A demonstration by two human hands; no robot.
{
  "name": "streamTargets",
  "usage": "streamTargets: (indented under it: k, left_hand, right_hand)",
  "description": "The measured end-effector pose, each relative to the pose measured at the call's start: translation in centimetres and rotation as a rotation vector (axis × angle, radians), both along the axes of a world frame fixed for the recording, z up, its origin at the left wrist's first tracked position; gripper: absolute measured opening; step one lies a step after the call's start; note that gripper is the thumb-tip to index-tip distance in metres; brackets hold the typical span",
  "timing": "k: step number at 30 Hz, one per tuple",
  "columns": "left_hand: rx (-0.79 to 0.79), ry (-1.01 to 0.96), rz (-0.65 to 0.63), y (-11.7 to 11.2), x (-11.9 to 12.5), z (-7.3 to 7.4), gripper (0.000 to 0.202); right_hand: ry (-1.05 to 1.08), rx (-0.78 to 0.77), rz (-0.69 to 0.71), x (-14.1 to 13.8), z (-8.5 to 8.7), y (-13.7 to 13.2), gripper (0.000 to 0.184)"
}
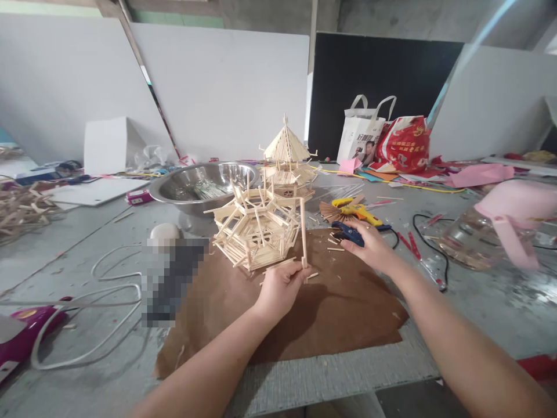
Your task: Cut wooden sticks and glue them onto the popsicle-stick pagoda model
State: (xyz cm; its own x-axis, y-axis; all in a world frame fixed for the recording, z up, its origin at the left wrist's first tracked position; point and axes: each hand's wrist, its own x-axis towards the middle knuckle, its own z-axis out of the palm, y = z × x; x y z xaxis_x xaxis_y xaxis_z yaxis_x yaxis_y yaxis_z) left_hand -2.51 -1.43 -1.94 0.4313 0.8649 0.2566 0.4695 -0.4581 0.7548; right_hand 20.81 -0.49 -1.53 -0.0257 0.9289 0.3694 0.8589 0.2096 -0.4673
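Observation:
My left hand (pixel 282 289) is closed in a pinch on a thin wooden stick (pixel 303 229), which stands upright with a short piece at its lower end. Just beyond that hand is an open framework of wooden sticks (pixel 256 229), several-sided, on a brown sheet (pixel 300 325). My right hand (pixel 372 247) has its fingers and thumb spread apart beside blue-handled pliers (pixel 348 233); whether it touches them I cannot tell. Behind the framework rises a second stick model, a pavilion with a pointed roof (pixel 285 148).
A steel basin (pixel 174 188) stands behind left. A yellow tool (pixel 361 212) lies beyond the pliers. To the right are a clear jug with a pink cover (pixel 470 238) and a black cable (pixel 415 223). A white cord (pixel 126 337) and purple device (pixel 30 334) lie left. Bags (pixel 402 145) stand behind.

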Motion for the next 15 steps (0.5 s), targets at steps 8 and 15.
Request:
streamTargets:
  k: [8,15]
  left_hand:
    - [-0.352,-0.198,0.001,0.5,0.2,-0.2,0.033]
    - [-0.151,-0.051,-0.129,0.1,0.2,0.0,0.027]
  right_hand:
    - [-0.461,-0.404,-0.238,3.7,-1.8,1.3,0.084]
    - [-0.431,-0.514,-0.243,4.6,-1.2,1.3,0.075]
